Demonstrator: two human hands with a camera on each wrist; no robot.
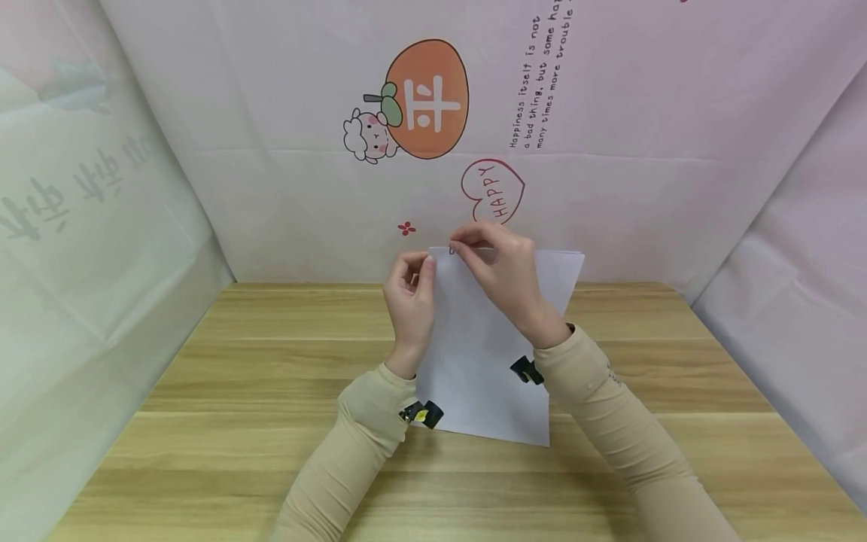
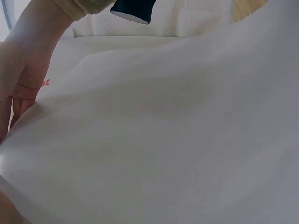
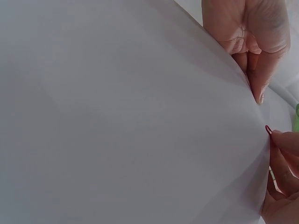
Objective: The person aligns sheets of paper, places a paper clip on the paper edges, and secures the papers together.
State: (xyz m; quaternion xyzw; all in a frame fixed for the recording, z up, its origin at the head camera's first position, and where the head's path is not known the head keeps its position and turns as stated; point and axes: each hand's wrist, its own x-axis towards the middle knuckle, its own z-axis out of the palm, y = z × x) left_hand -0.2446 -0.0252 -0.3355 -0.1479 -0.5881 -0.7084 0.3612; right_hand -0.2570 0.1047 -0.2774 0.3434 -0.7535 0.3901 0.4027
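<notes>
Sheets of white paper (image 1: 488, 354) stand raised above the table, their top edge uppermost; a doubled edge shows at the top right corner. My left hand (image 1: 412, 297) pinches the top left corner between thumb and fingers. A small paper clip (image 1: 451, 249) sits at the top edge, a little right of that corner, and my right hand (image 1: 504, 275) pinches it. In the right wrist view the paper clip (image 3: 268, 130) looks red, its looped end lying over the paper's edge. How far it reaches behind the paper is hidden.
A wood-grain table (image 1: 271, 421) lies below. Behind it hangs a pale printed cloth (image 1: 298, 203), with similar cloth at both sides. Small black cameras (image 1: 527, 370) are worn at both wrists, in front of the paper in the head view.
</notes>
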